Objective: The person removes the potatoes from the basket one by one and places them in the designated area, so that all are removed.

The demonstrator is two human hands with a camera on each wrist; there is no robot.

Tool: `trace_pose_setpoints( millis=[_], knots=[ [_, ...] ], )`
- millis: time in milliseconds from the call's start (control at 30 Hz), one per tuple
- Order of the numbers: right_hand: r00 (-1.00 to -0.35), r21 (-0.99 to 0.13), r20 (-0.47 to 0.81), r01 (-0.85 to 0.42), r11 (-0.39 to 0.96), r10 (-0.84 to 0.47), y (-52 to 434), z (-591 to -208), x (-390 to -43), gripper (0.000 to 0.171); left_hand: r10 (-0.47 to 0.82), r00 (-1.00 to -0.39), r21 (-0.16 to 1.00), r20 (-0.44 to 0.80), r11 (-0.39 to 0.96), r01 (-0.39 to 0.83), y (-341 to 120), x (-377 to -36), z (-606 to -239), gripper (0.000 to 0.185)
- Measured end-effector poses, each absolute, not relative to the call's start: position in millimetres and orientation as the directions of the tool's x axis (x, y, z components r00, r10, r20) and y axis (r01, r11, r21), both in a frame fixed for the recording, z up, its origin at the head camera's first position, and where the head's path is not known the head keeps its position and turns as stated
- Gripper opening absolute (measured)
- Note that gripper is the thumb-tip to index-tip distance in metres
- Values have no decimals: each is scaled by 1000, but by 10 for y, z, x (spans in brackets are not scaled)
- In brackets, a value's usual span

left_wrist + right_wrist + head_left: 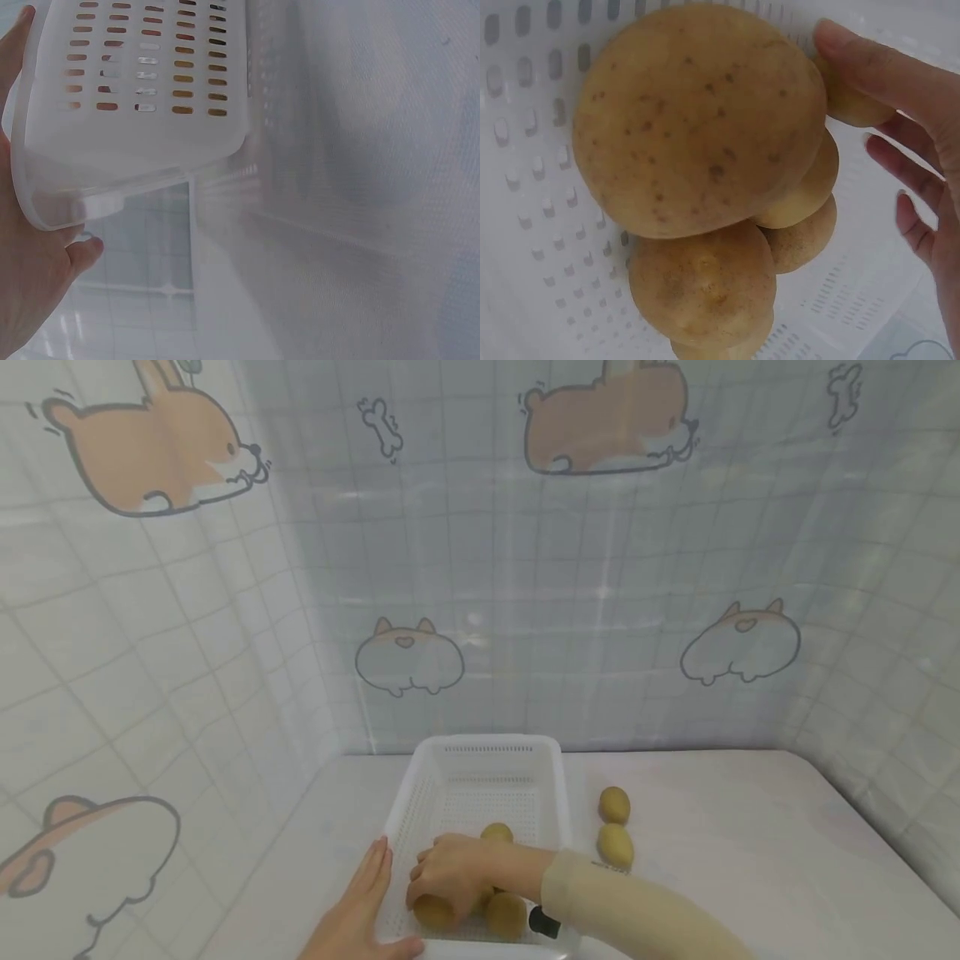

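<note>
A white perforated plastic basket [487, 743] stands on the table with several potatoes in it, among them one potato [506, 917] near its front. My left hand [356, 906] rests against the basket's left side, fingers straight along the rim and thumb by the front corner. In the left wrist view the hand [30, 262] spans the outside of the basket [135, 142]. Inside the basket, my right hand [457, 872] reaches down among the potatoes. In the right wrist view its thumb and fingers hold a small potato [851, 101], partly hidden behind a large potato [697, 120].
Two more potatoes, a farther one [615, 806] and a nearer one [616, 846], lie on the white table [712, 843] right of the basket. Sheeting printed with cartoon dogs [607, 422] encloses the back and sides. A small black object [543, 922] shows under the right sleeve.
</note>
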State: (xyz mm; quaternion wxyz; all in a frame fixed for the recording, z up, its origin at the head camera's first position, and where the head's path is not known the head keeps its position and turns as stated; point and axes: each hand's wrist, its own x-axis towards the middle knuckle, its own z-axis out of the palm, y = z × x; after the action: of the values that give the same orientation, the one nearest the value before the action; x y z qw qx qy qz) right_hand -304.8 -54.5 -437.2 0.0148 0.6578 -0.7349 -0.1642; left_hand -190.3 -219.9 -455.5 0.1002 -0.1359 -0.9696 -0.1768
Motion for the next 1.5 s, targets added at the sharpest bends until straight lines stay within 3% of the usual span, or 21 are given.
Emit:
trace_pose_setpoints(
  millis=[467, 667, 767, 1300, 1500],
  knots=[
    [-263, 158, -198, -959, 234, -944, -478, -4394, -3106, 68, 199, -965, 346, 173, 905, 249, -2159, -1896, -4491, 118],
    [-383, -42, -82, -921, 387, -920, -429, -4269, -3126, 74, 206, -958, 336, 202, 904, 265, -2155, -1879, -4493, 117],
    [-406, -131, -19, -905, 405, -914, -385, -4170, -3158, 77, 212, -953, 345, 217, 896, 278, -2154, -1875, -4481, 115],
    [-382, -367, 207, -884, 290, -901, -245, -3937, -3195, 70, 205, -949, 325, 240, 904, 277, -2161, -1892, -4500, 117],
    [-409, -417, 258, -864, 281, -875, -180, -3804, -3158, 71, 198, -955, 339, 221, 902, 265, -2186, -1905, -4525, 117]
  ],
)
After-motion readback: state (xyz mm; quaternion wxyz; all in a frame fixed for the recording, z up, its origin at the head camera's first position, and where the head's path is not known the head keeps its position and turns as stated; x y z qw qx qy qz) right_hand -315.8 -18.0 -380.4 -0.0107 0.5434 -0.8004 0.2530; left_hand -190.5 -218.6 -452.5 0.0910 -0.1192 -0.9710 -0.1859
